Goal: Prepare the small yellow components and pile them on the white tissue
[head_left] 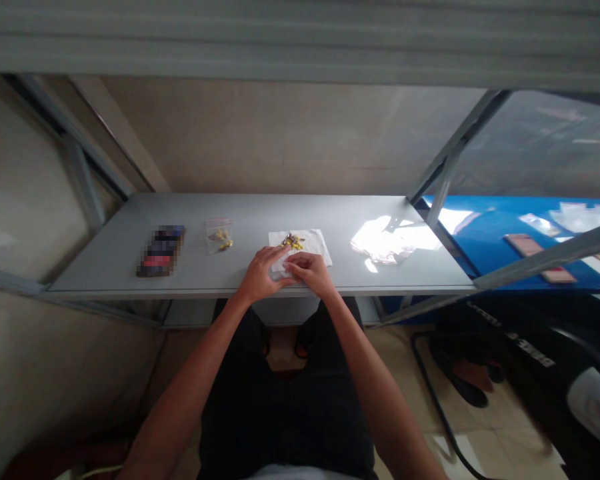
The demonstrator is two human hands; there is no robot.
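My left hand [266, 275] is at the front of the grey shelf, fingers stretched out and thumb apart in a curve. Close against it, my right hand [309, 272] is closed in a pinch; whatever is between its fingertips is too small to make out. Just beyond the fingers, a small pile of yellow and brownish metallic pieces [293, 241] lies on a white paper sheet [316, 243]. My hands hide the near part of that sheet. To the left is a clear zip bag [219, 232] with similar yellow pieces at it.
A pixelated dark object [161, 251] lies at the shelf's left. Sunlit white, shiny sheets or bags [383, 240] are on the right. Metal posts [443, 183] frame the grey shelf [250, 210]. Beyond stands a blue table [473, 233] with a phone [540, 257]; a person in dark clothes [525, 347] sits there.
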